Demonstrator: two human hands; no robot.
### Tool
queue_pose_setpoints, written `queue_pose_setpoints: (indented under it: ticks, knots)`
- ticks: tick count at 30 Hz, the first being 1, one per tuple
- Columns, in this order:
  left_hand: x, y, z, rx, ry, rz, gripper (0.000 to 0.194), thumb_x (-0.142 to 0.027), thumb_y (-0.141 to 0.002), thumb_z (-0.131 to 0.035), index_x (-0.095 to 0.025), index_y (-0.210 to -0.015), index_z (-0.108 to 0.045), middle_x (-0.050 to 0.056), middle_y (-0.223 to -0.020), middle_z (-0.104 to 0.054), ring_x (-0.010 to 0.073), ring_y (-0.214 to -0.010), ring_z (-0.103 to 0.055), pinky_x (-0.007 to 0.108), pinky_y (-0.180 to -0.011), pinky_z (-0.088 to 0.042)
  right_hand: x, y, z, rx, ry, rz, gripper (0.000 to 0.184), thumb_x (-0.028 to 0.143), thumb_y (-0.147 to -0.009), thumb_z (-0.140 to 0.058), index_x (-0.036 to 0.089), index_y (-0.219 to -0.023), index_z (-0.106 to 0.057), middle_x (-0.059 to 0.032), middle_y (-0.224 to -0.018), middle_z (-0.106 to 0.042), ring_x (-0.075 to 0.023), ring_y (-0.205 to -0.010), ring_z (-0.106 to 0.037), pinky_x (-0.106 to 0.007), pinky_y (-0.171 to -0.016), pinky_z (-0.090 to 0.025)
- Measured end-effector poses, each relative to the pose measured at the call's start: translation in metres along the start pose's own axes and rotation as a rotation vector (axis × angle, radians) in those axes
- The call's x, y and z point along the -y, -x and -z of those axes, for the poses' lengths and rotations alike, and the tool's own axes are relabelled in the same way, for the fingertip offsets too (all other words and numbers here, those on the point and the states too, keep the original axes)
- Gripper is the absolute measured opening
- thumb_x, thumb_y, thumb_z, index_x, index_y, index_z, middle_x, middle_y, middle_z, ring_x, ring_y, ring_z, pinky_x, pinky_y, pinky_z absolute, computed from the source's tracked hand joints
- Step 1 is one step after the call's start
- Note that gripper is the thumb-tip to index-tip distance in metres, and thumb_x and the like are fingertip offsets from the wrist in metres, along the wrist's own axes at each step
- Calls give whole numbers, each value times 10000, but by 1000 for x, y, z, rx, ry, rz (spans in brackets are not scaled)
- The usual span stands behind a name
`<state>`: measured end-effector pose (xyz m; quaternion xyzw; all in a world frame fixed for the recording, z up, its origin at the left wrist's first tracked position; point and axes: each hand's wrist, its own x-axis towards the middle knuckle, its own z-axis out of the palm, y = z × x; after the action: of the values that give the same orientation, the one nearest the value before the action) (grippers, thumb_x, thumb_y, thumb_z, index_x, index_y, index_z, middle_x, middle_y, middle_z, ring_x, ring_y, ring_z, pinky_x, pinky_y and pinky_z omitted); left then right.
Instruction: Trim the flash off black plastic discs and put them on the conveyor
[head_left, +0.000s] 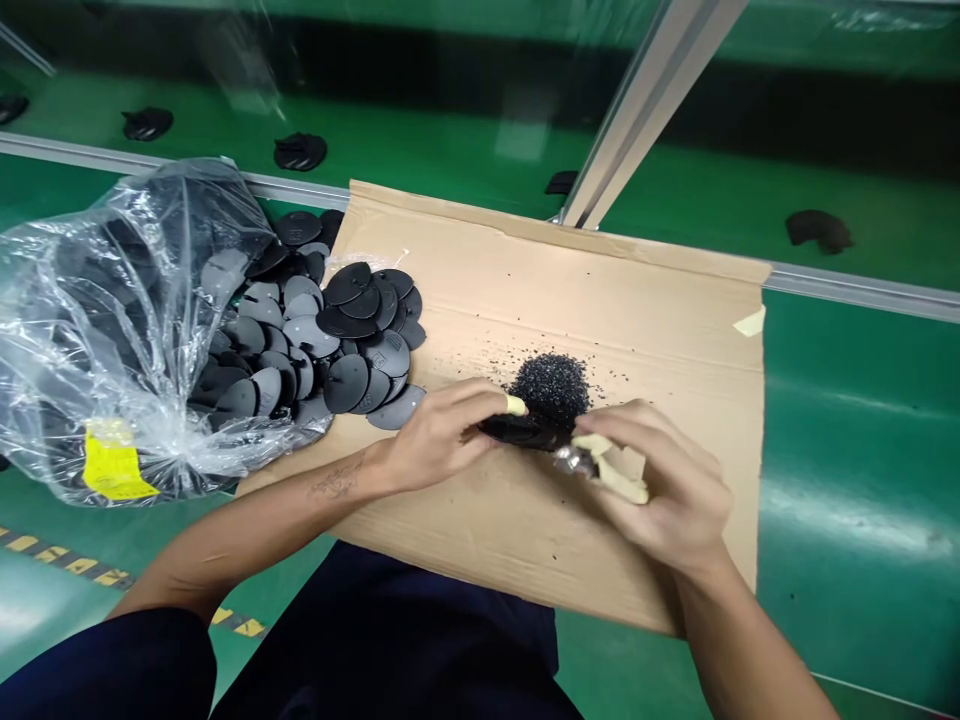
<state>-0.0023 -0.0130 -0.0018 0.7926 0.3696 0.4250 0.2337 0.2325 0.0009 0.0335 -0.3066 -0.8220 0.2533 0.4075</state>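
Note:
My left hand [439, 435] grips the edge of a dark plastic disc [517, 430], with cream tape round one fingertip. On the other side, my right hand [671, 490] is closed round a small tool [576, 460] with a shiny metal head. Cream tape shows at the right fingers, and the tool's exact kind is blurred. The metal head is close to the disc's right end; I cannot tell whether they touch. Just beyond the disc, a heap of small black bits [551, 380] lies on a cardboard sheet [637, 300].
Many black discs [300, 335] spill from a clear plastic bag [112, 290] with a yellow label [118, 460] at the left. A metal post [637, 120] rises at the sheet's far edge. Black pieces [300, 151] lie past the metal rail [862, 290].

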Motion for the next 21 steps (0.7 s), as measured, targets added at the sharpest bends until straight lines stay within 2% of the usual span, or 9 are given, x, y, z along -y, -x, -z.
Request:
queue_pose_setpoints:
  ticks: [3, 7, 10, 15, 21]
  knots:
    - [0, -2, 3, -54, 122, 53, 154, -95, -908, -634, -133, -1048, -687, 79, -935, -729, 140, -854, -689, 229, -745, -546, -5, -2, 7, -45, -4, -64, 372, 134, -837, -756, 240, -1185, -677, -84, -985, -702, -220, -839, -676, -365, -712, -581]
    - [-2, -2, 2, -86, 189, 73, 123, -148, -902, -681, -151, -1023, -701, 72, -925, -750, 142, -843, -704, 238, -753, -555, -4, -3, 5, 81, -84, -38, 325, 125, -863, -719, 235, -1165, -672, -88, -994, -704, -227, -865, -690, -369, -730, -589]
    - [-3, -2, 1, -87, 218, 82, 169, -161, -892, -704, -151, -1061, -696, 67, -929, -761, 138, -836, -716, 237, -770, -568, -2, -3, 2, 135, -91, -17, 287, 130, -896, -671, 229, -1165, -661, -95, -983, -704, -234, -866, -697, -371, -724, -591]
    - [-2, -2, 2, -117, 273, 65, 263, -186, -871, -751, -142, -1121, -682, 65, -904, -764, 131, -814, -711, 234, -762, -574, -4, -4, 2, 136, -83, 1, 248, 124, -913, -652, 225, -1140, -652, -90, -950, -694, -217, -823, -683, -362, -705, -577]
    - [-4, -3, 3, -122, 305, 47, 248, -194, -887, -737, -148, -1126, -685, 67, -891, -757, 139, -824, -709, 246, -762, -581, -4, -5, 2, 123, -100, -3, 198, 178, -931, -649, 233, -1119, -675, -85, -924, -700, -219, -790, -686, -360, -681, -571]
